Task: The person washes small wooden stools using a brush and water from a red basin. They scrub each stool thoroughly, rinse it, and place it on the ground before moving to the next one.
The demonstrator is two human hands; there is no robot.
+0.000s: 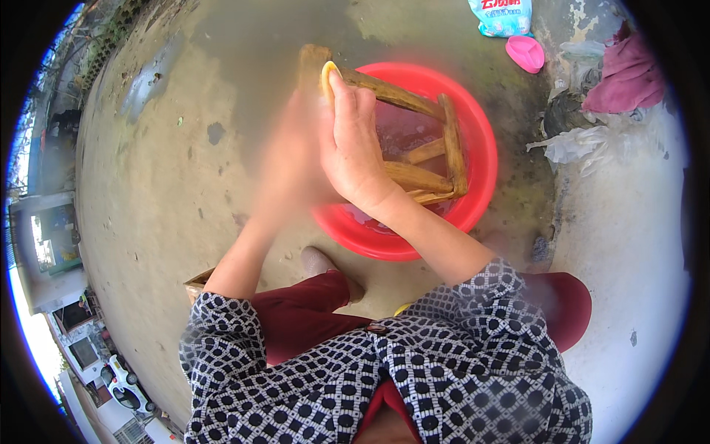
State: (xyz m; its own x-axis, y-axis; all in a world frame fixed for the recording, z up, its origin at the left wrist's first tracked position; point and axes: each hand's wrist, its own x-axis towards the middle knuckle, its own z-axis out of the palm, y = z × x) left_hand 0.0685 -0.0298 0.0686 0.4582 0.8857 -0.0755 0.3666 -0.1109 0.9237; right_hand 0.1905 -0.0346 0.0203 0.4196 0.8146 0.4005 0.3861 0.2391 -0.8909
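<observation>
A small wooden stool lies tipped in a round red plastic basin with water; its legs and rungs show at the right. My right hand presses a thin yellow sponge or pad against the stool's upper left end, its fingertips at the pad. My left hand is beside it, by the stool's left end, badly blurred by a smear on the view; I cannot tell how its fingers are set.
A blue detergent bag and a pink plastic scoop lie beyond the basin. At the right, a dusky pink cloth and plastic bags rest along a pale wall. A wooden object stands near my left forearm.
</observation>
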